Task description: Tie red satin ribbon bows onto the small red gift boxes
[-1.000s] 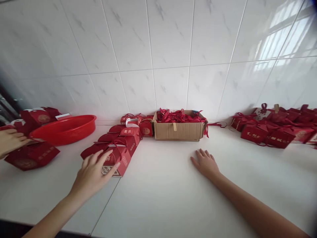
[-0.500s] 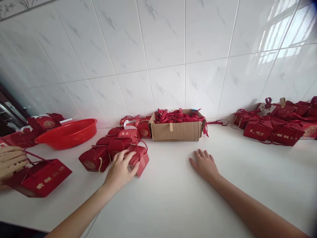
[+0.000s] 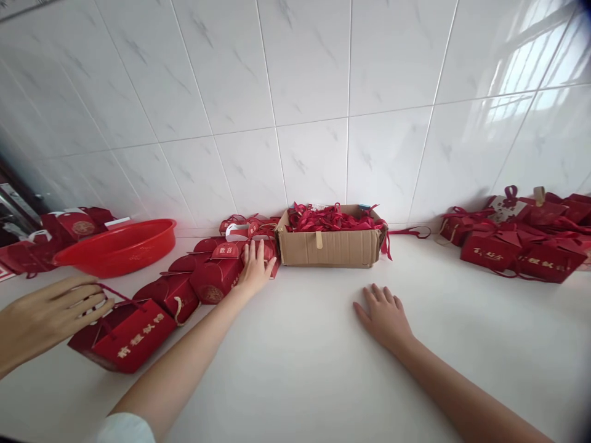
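My left hand (image 3: 253, 268) reaches forward over the cluster of red gift boxes, its fingers stretched out and touching a red gift box (image 3: 269, 251) beside the cardboard carton. That box is partly hidden under the fingers. Just left of it sits a red gift box with gold print (image 3: 213, 274). On the white tabletop (image 3: 314, 351) my right hand (image 3: 385, 315) lies flat, fingers spread, holding nothing. At the left, another person's hand (image 3: 69, 311) has hold of the cord handle of a red gift box with gold characters (image 3: 138, 338).
A cardboard carton (image 3: 327, 249) full of red ribbons (image 3: 335, 217) stands against the tiled wall. Behind the other person's hand is a red plastic basin (image 3: 120, 249). More red gift boxes (image 3: 492, 249) are grouped at the right, others (image 3: 76, 226) at the far left.
My left hand has moved forward and right, and the box under it now sits beside the carton. The other person's hand has brought its gift box rightward, near the cluster. My right hand stays put.
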### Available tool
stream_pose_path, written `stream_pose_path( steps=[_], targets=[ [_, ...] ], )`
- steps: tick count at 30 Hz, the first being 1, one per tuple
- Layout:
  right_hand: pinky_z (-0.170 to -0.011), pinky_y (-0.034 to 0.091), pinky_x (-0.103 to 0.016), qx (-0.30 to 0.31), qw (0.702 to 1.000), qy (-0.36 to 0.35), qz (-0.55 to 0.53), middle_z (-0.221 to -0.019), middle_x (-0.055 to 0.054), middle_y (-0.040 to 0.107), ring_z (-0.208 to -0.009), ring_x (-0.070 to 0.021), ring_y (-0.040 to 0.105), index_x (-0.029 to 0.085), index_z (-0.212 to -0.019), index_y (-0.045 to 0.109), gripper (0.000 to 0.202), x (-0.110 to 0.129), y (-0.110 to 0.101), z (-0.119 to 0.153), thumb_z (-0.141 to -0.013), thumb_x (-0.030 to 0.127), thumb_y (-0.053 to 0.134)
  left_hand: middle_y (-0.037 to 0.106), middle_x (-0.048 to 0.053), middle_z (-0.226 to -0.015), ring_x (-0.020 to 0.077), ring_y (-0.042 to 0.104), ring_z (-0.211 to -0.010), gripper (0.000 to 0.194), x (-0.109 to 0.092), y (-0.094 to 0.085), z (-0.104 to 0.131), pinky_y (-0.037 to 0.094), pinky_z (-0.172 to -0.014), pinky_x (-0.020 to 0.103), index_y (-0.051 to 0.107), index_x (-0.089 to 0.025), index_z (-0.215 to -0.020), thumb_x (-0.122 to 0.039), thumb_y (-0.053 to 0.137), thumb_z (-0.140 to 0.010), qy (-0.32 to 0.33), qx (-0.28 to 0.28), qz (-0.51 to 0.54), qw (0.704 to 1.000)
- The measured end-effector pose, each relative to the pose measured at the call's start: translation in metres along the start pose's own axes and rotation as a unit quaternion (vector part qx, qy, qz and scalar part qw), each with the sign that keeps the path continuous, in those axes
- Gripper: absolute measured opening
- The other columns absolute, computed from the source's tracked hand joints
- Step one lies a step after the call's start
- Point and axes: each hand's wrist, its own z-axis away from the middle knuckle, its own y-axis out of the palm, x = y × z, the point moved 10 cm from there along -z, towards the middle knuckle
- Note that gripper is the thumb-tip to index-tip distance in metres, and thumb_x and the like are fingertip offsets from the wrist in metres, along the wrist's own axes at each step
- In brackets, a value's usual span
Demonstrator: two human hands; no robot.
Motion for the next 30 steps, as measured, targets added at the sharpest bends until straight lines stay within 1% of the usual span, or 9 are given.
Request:
stream_pose_path(
  steps=[3, 6, 10, 13, 16, 19, 24, 28, 30],
  targets=[
    [-0.104, 0.025, -0.046, -0.003, 1.000, -0.003, 0.006, -0.144, -0.012, 0.039, -0.133, -0.0352, 0.028, 0.011, -0.136, 0.045, 0.059, 0.000, -0.001, 0.000, -0.091, 0.048, 0.029, 0.020, 0.019, -0.149, 0.0362, 0.017, -0.137, 0.068, -0.020, -0.037, 0.034, 0.032, -0.104, 0.051, 0.023, -0.011, -0.143, -0.043, 0.044, -0.087, 0.040, -0.013, 0.001, 0.999],
    [-0.103, 0.026, -0.046, -0.005, 1.000, -0.009, 0.010, -0.143, -0.012, 0.041, -0.132, -0.0344, 0.030, 0.012, -0.134, 0.046, 0.059, 0.001, 0.000, 0.000, -0.091, 0.047, 0.029, 0.039, 0.015, -0.139, 0.0321, 0.034, -0.127, 0.052, -0.030, -0.080, 0.078, 0.033, -0.105, 0.047, 0.042, -0.017, -0.131, -0.038, 0.049, -0.084, 0.116, -0.031, -0.034, 0.992],
    [-0.103, 0.026, -0.046, -0.004, 1.000, -0.005, 0.013, -0.143, -0.012, 0.041, -0.132, -0.0346, 0.029, 0.012, -0.134, 0.046, 0.058, 0.000, 0.002, 0.001, -0.091, 0.048, 0.029, 0.051, 0.019, -0.124, 0.0333, 0.044, -0.115, 0.054, 0.024, -0.113, 0.099, 0.039, -0.096, 0.045, 0.045, -0.008, -0.124, -0.042, 0.046, -0.082, 0.038, -0.025, -0.124, 0.991],
    [-0.104, 0.025, -0.045, -0.001, 1.000, 0.002, 0.012, -0.143, -0.011, 0.040, -0.133, -0.0345, 0.029, 0.013, -0.135, 0.045, 0.058, -0.001, 0.001, 0.002, -0.091, 0.048, 0.030, 0.048, 0.026, -0.125, 0.0405, 0.041, -0.117, 0.061, 0.077, -0.118, 0.093, 0.037, -0.091, 0.051, 0.043, -0.001, -0.124, -0.045, 0.043, -0.082, -0.075, 0.041, -0.230, 0.969],
    [-0.104, 0.026, -0.044, 0.005, 1.000, 0.000, 0.013, -0.143, -0.011, 0.040, -0.133, -0.0339, 0.029, 0.013, -0.135, 0.045, 0.059, 0.000, 0.000, 0.003, -0.091, 0.048, 0.030, 0.053, 0.030, -0.113, 0.0455, 0.045, -0.109, 0.063, 0.108, -0.119, 0.090, 0.035, -0.087, 0.054, 0.050, 0.003, -0.111, -0.051, 0.034, -0.084, -0.129, 0.116, -0.264, 0.949],
    [-0.104, 0.025, -0.044, 0.004, 1.000, -0.001, 0.014, -0.144, -0.011, 0.039, -0.133, -0.0339, 0.028, 0.012, -0.136, 0.044, 0.059, -0.001, 0.001, 0.004, -0.091, 0.048, 0.030, 0.056, 0.028, -0.107, 0.0465, 0.049, -0.105, 0.068, 0.130, -0.120, 0.092, 0.034, -0.085, 0.056, 0.054, 0.001, -0.106, -0.057, 0.025, -0.085, -0.156, 0.155, -0.253, 0.942],
    [-0.105, 0.024, -0.045, 0.006, 1.000, 0.003, 0.008, -0.145, -0.012, 0.038, -0.134, -0.0341, 0.027, 0.013, -0.136, 0.044, 0.060, -0.002, 0.004, 0.003, -0.091, 0.049, 0.029, 0.052, 0.024, -0.117, 0.0522, 0.043, -0.110, 0.073, 0.160, -0.121, 0.104, 0.032, -0.081, 0.064, 0.047, -0.014, -0.122, -0.067, 0.018, -0.082, -0.204, 0.188, -0.232, 0.932],
    [-0.105, 0.022, -0.045, 0.013, 1.000, 0.001, -0.004, -0.145, -0.012, 0.038, -0.134, -0.0340, 0.026, 0.013, -0.137, 0.043, 0.060, -0.001, 0.002, 0.003, -0.091, 0.049, 0.028, 0.054, 0.020, -0.110, 0.0437, 0.052, -0.102, 0.075, 0.175, -0.122, 0.109, 0.042, -0.074, 0.053, 0.041, -0.018, -0.127, -0.071, 0.016, -0.081, -0.224, 0.201, -0.206, 0.931],
    [-0.105, 0.021, -0.046, 0.015, 1.000, -0.001, -0.014, -0.145, -0.013, 0.037, -0.134, -0.0346, 0.026, 0.012, -0.137, 0.043, 0.060, 0.001, 0.000, 0.002, -0.091, 0.048, 0.029, 0.054, 0.019, -0.108, 0.0429, 0.051, -0.101, 0.077, 0.188, -0.125, 0.109, 0.042, -0.073, 0.054, 0.043, -0.016, -0.126, -0.072, 0.018, -0.079, -0.232, 0.179, -0.201, 0.935]
  ],
)
